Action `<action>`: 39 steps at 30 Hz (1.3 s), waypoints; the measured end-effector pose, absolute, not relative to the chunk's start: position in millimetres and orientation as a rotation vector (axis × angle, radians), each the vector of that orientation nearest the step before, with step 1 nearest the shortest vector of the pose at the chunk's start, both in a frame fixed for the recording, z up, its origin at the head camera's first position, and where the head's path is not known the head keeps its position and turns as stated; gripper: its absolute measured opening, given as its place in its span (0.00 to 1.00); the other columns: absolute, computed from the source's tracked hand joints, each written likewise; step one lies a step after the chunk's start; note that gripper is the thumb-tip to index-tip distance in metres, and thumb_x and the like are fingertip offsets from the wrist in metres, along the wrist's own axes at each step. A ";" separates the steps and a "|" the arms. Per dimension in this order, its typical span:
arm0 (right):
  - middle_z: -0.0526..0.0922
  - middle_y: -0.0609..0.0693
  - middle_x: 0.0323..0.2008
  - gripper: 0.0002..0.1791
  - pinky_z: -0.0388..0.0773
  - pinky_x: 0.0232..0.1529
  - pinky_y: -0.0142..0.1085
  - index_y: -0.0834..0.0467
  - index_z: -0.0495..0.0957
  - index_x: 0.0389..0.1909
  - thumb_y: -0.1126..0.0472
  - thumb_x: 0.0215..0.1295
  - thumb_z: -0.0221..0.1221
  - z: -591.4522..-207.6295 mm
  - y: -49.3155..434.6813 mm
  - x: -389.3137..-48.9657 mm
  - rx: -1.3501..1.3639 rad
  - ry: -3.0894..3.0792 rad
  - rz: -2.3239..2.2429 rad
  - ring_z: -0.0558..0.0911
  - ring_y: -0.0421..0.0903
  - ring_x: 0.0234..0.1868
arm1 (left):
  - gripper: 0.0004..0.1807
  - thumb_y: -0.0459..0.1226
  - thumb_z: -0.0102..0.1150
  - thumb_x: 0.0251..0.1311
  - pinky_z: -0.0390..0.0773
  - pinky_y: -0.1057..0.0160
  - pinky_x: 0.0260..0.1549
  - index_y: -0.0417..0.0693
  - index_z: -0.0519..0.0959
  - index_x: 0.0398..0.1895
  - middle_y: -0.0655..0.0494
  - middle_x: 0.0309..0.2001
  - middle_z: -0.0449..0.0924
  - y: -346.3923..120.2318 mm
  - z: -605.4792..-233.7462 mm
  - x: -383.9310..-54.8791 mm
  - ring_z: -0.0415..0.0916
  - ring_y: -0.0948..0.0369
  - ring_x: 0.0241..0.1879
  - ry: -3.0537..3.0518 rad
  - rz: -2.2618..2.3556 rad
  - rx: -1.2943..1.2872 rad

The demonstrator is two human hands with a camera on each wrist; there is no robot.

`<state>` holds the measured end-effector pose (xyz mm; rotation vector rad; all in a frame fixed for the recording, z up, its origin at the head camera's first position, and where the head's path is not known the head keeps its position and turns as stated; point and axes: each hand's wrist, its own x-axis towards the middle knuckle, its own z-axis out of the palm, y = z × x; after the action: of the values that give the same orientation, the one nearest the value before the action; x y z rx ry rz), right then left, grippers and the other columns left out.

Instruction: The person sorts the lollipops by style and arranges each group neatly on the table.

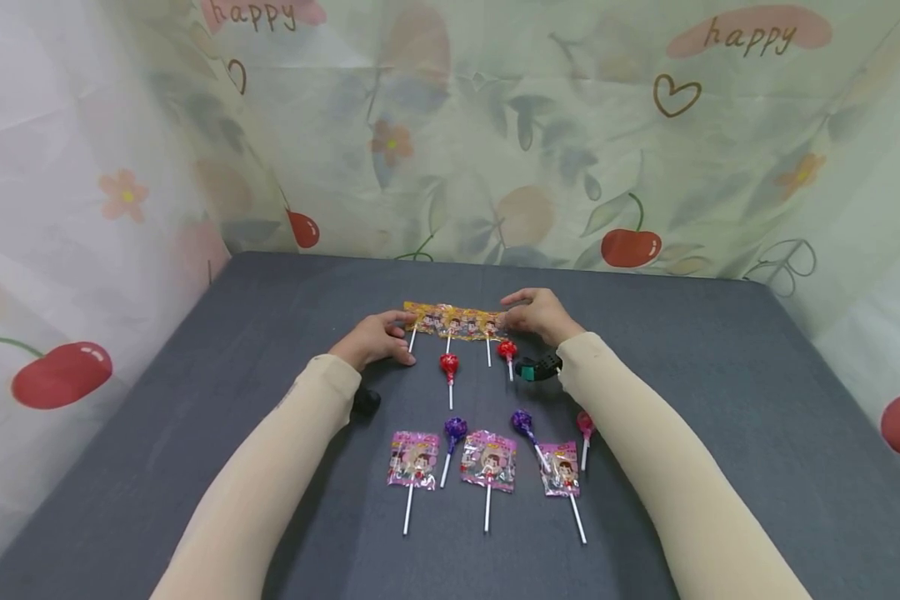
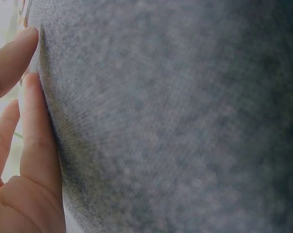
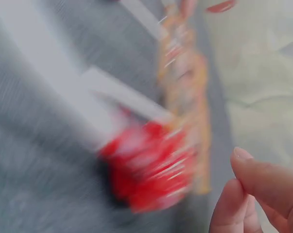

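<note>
3 orange pops (image 1: pixel 455 322) in a row toward worktop (image 1: pixel 195 400) far edge

Row about midway between far corners; wrappers meet or overlap, sticks aimed at near side. Left hand (image 1: pixel 375 337) at row's left end: fingers relaxed, thumb and forefinger apart. Right hand (image 1: pixel 542 315) at right end: fingers loosely bent, thumb and a finger close together, no grip seen. Cannot tell whether either hand presses the wrappers.

2 red pops (image 1: pixel 449 364): 1 just nearside of the middle orange pop, 1 by the row's right end, next to the right wrist's black strap (image 1: pixel 540 367). Farther toward near side, 3 pink pops (image 1: pixel 489 461) in a spaced row, sticks nearward. 2 purple pops (image 1: pixel 455 428): 1 between left and middle pink pops, 1 with its stick over the right pink pop's wrapper. 1 crimson pop (image 1: pixel 585 423) beside right sleeve (image 1: pixel 645 450). Printed cloth (image 1: pixel 450 167) behind far edge.
</note>
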<state>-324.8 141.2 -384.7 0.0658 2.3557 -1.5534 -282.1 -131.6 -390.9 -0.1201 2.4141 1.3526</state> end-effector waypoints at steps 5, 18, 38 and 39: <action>0.74 0.60 0.55 0.24 0.70 0.61 0.45 0.65 0.69 0.63 0.66 0.67 0.59 -360.3 142.3 -318.0 -0.004 2.260 -1.662 0.75 0.55 0.59 | 0.43 0.23 0.70 0.47 0.74 0.64 0.44 0.54 0.68 0.68 0.42 0.58 0.69 -132.9 -391.9 -282.4 0.75 0.57 0.49 2.407 1.364 -0.111; 0.75 0.48 0.44 0.17 0.70 0.61 0.40 0.57 0.73 0.55 0.61 0.67 0.59 -294.7 161.9 -266.1 -0.323 2.156 -1.842 0.76 0.44 0.51 | 0.42 0.24 0.71 0.47 0.75 0.65 0.44 0.54 0.69 0.68 0.43 0.58 0.69 -132.3 -393.5 -283.8 0.75 0.57 0.48 2.409 1.355 -0.110; 0.77 0.61 0.51 0.23 0.78 0.49 0.35 0.65 0.72 0.55 0.59 0.63 0.64 -350.4 194.1 -172.8 -0.463 2.290 -1.566 0.81 0.46 0.48 | 0.43 0.24 0.71 0.46 0.74 0.64 0.44 0.53 0.69 0.68 0.43 0.58 0.69 -132.9 -393.4 -284.2 0.75 0.57 0.49 2.403 1.364 -0.102; 0.77 0.63 0.51 0.23 0.78 0.49 0.34 0.67 0.72 0.55 0.59 0.63 0.64 -354.9 195.4 -170.3 -0.462 2.288 -1.556 0.80 0.48 0.50 | 0.43 0.24 0.71 0.46 0.74 0.64 0.44 0.53 0.68 0.68 0.43 0.58 0.69 -133.0 -393.0 -284.1 0.75 0.57 0.49 2.404 1.363 -0.102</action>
<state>-170.3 195.4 -354.9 -0.4624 2.2882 -1.5560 -284.1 -133.0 -393.0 -0.1020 2.4043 1.3627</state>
